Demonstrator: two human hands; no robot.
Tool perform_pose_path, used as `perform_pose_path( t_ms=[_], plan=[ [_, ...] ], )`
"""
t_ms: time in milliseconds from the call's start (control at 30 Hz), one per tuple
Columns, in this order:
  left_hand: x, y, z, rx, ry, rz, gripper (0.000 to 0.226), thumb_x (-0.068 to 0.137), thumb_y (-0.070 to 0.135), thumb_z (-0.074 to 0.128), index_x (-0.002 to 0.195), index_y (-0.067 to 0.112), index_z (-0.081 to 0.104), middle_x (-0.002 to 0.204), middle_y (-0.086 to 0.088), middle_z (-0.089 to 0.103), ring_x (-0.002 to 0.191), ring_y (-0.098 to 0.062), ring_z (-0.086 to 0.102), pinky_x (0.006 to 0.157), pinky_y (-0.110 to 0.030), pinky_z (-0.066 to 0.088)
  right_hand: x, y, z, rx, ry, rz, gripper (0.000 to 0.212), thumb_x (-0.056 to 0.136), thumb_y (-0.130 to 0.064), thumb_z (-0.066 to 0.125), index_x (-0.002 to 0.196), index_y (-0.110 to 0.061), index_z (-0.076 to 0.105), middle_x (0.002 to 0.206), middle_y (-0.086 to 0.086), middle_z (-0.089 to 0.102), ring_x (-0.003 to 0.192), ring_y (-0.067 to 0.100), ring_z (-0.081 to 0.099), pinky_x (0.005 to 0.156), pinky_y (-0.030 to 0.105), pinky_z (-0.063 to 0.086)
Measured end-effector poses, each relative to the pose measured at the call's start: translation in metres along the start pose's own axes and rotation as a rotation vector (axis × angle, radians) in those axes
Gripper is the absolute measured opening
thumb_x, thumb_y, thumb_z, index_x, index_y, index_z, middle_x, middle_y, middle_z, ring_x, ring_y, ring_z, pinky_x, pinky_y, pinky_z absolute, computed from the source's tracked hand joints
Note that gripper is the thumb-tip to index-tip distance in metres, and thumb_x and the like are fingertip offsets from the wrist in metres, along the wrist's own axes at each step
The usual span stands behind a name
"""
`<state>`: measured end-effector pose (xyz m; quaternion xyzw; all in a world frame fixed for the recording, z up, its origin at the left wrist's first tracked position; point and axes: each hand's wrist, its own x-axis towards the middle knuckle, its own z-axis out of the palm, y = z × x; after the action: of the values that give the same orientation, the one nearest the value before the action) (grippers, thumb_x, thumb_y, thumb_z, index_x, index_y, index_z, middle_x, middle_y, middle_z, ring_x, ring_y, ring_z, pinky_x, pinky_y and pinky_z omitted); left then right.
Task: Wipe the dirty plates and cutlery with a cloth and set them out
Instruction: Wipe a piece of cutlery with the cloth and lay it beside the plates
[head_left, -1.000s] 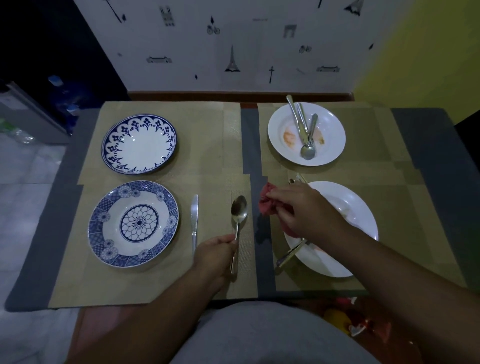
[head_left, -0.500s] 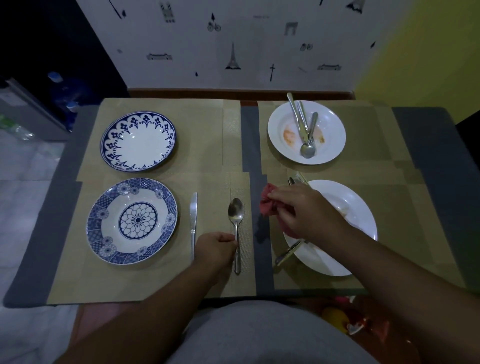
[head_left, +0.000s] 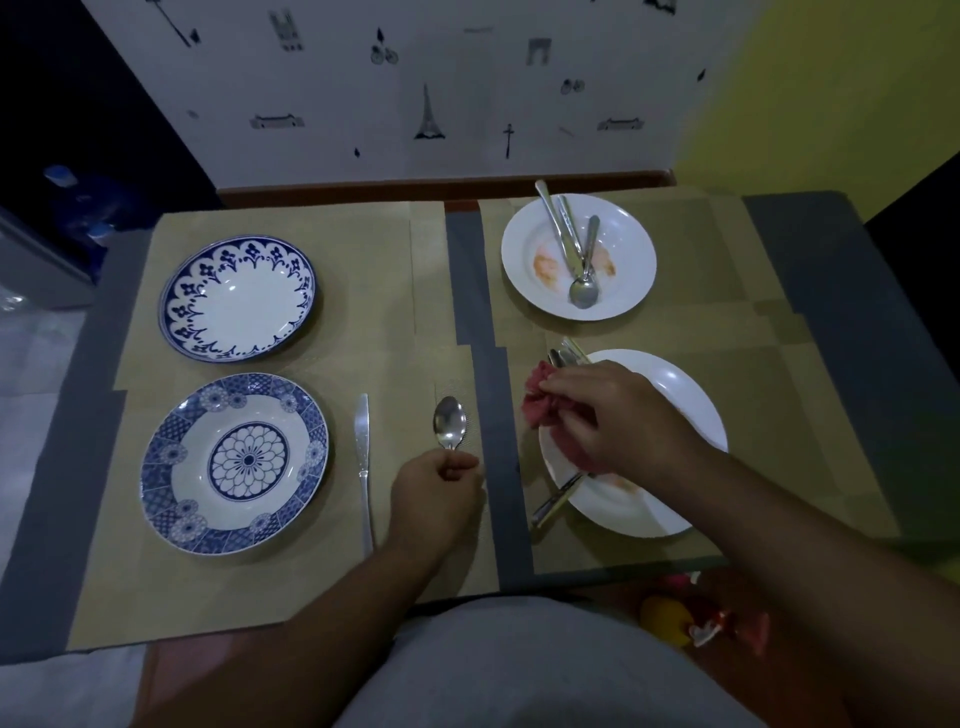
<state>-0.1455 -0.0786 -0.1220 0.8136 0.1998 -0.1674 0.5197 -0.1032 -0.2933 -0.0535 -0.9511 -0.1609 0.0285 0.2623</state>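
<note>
- My left hand (head_left: 436, 488) pinches the handle of a shiny steel spoon (head_left: 450, 423), whose bowl lies on the tan mat (head_left: 260, 587), right of the silver table knife (head_left: 362, 441).
- My right hand (head_left: 623, 421) grips a crumpled red cloth (head_left: 540, 402) over the near white plate's (head_left: 675, 395) left rim (steel cutlery (head_left: 558, 499) lies beneath).
- The far white plate (head_left: 631, 249) is smeared orange.

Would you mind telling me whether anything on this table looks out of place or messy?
The far white plate carries orange smears and used cutlery piled in it. The near white plate is smeared too, with cutlery handles jutting past its rim beneath the right hand.
</note>
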Motion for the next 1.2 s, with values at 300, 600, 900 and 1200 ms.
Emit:
perform_pose_path(
  t_ms=[300, 600, 900, 1200],
  plan=[
    [-0.008, 0.033, 0.048, 0.243, -0.395, 0.059, 0.014, 0.083, 0.029, 0.08, 0.085, 0.02, 0.07, 0.086, 0.003, 0.073, 0.082, -0.01, 0.069, 0.076, -0.028, 0.059, -0.031, 0.021, -0.013, -0.011, -0.004, 0.082, 0.028, 0.081, -0.006, 0.065, 0.103, -0.022, 0.073, 0.1, -0.006, 0.073, 0.09, 0.01, 0.061, 0.082, 0.007, 0.038],
    [-0.012, 0.04, 0.061, 0.235, -0.442, -0.069, 0.013, 0.08, 0.013, 0.082, 0.086, 0.016, 0.071, 0.094, 0.0, 0.072, 0.09, -0.013, 0.068, 0.08, -0.035, 0.061, -0.065, 0.039, -0.012, 0.008, -0.035, 0.107, 0.03, 0.083, -0.005, 0.065, 0.109, -0.019, 0.073, 0.112, -0.005, 0.072, 0.102, 0.01, 0.061, 0.088, 0.006, 0.035],
    [-0.03, 0.042, 0.03, -0.154, -0.451, -0.27, 0.02, 0.081, 0.006, 0.08, 0.099, 0.009, 0.073, 0.087, -0.007, 0.078, 0.07, -0.013, 0.074, 0.054, -0.018, 0.054, -0.065, 0.034, -0.006, -0.052, -0.028, -0.09, 0.028, 0.077, 0.001, 0.073, 0.102, -0.01, 0.074, 0.11, 0.006, 0.071, 0.103, 0.014, 0.061, 0.095, 0.007, 0.034],
    [-0.034, 0.035, 0.006, -0.408, -0.457, -0.343, 0.018, 0.089, 0.003, 0.07, 0.105, 0.005, 0.077, 0.083, -0.006, 0.076, 0.063, -0.01, 0.067, 0.061, -0.022, 0.053, -0.038, 0.005, 0.021, -0.092, 0.0, -0.256, 0.037, 0.075, -0.001, 0.075, 0.111, -0.009, 0.072, 0.116, 0.009, 0.069, 0.105, 0.027, 0.065, 0.093, 0.04, 0.052]
  ],
)
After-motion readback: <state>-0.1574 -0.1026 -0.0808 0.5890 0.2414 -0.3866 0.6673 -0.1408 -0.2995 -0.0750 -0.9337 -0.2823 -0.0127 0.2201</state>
